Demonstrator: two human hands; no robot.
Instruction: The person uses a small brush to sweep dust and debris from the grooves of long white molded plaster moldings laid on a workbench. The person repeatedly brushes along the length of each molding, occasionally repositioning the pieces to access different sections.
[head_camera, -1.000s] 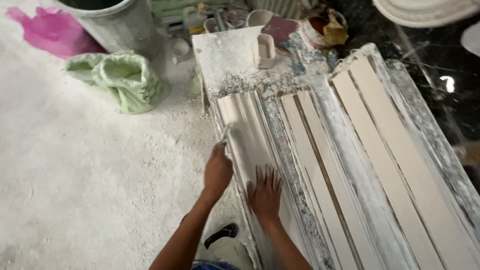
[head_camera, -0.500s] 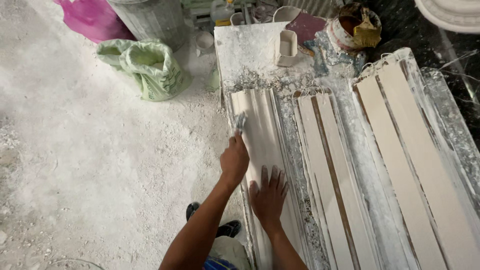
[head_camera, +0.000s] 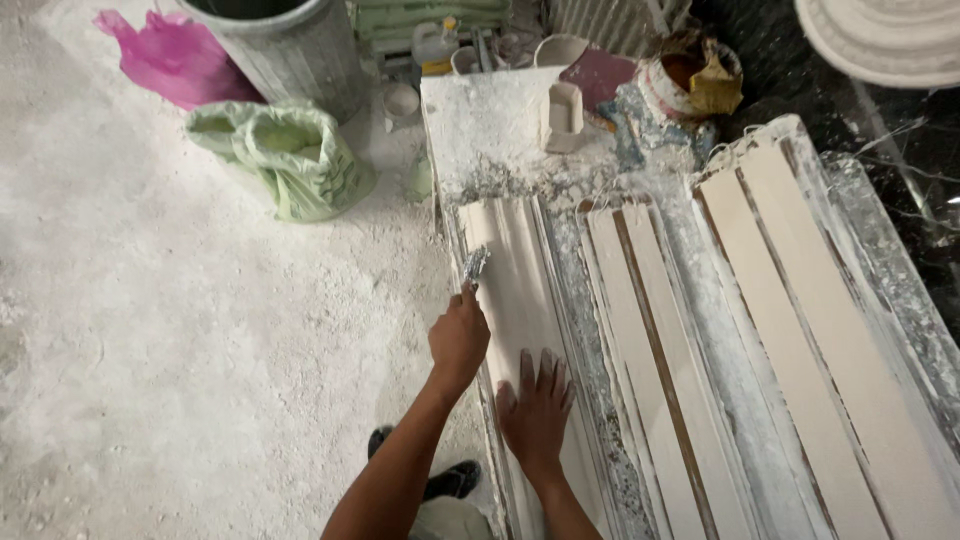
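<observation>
Left hand (head_camera: 458, 340) with its small scraper tool (head_camera: 476, 264) has travelled up the left edge of the pale plaster moulding (head_camera: 520, 300), away from the body, since a second ago. Blade now sits further along the strip. Right hand (head_camera: 535, 415) has slid up a little too, fingers spread flat. Head camera has drifted: green sack (head_camera: 290, 160) and grey bin (head_camera: 285, 50) shifted in view.

- A floor (head_camera: 150, 330) thickly dusted with white powder is seen from nine to six o'clock.
- A grey metal bin (head_camera: 285, 50) is set at eleven o'clock, with a pink bag (head_camera: 165, 60) just beside it.
- A green sack (head_camera: 295, 160) lies below the bin.
- Dark, glossy marble flooring (head_camera: 900, 200) is shown at two o'clock.
</observation>
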